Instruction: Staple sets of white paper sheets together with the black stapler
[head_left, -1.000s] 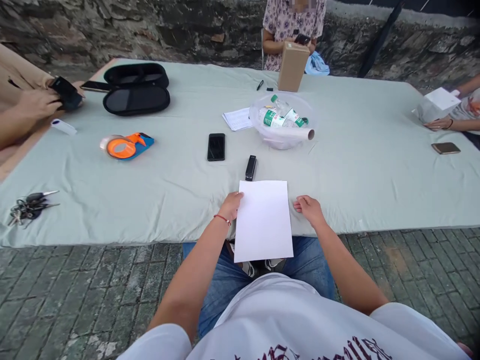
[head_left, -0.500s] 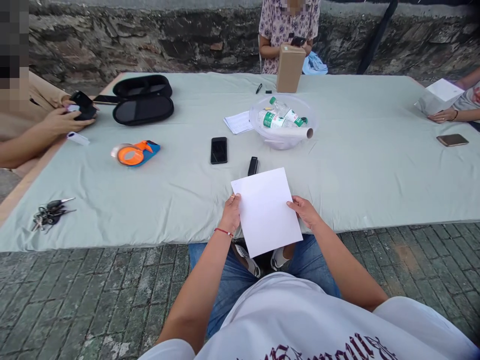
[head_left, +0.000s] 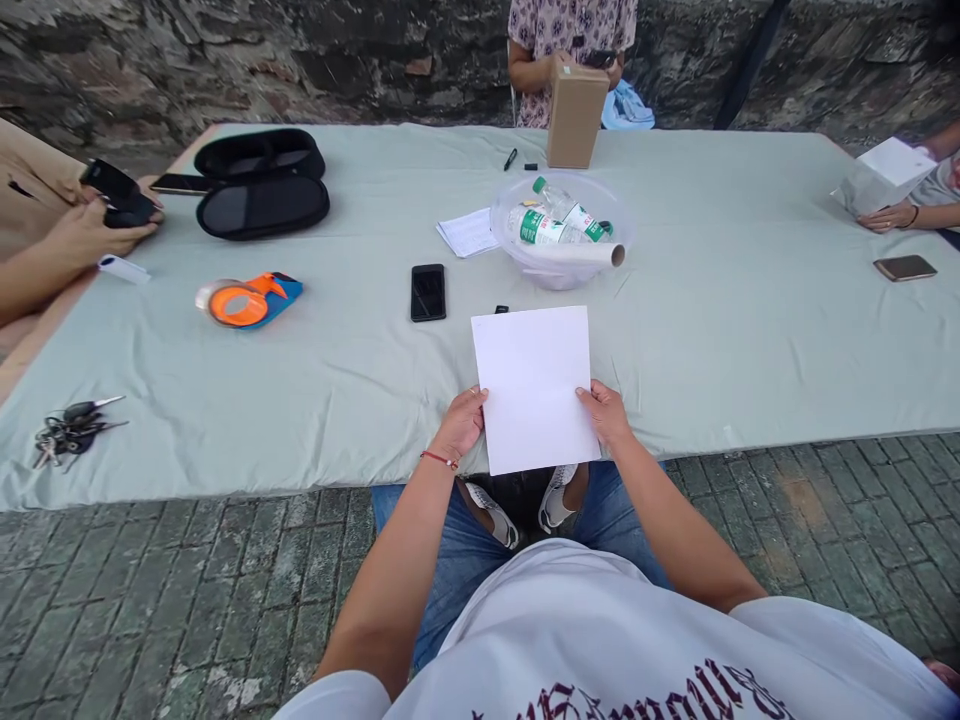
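Note:
A blank white sheet of paper (head_left: 537,390) is held out flat over the table's near edge. My left hand (head_left: 463,420) pinches its left side, thumb on top. On the opposite side, my right hand (head_left: 606,411) grips the right edge in the same way. Fingers beneath the sheet are hidden. Just past the paper's far edge, the tip of a small black object (head_left: 502,309) peeks out, mostly covered. A black phone (head_left: 428,293) lies beyond the sheet to the left.
A clear bowl (head_left: 559,275) holds bottles and a cardboard tube, with papers (head_left: 466,233) beside it. An orange tape dispenser (head_left: 251,300), keys (head_left: 71,432), a black case (head_left: 262,205) and a brown box (head_left: 577,117) are on the cloth-covered table (head_left: 337,380). Other people sit left, right and opposite.
The sheet has turned straighter and moved slightly up and away from me, now covering most of the small black object. Both hands keep their hold. The view has shifted a little.

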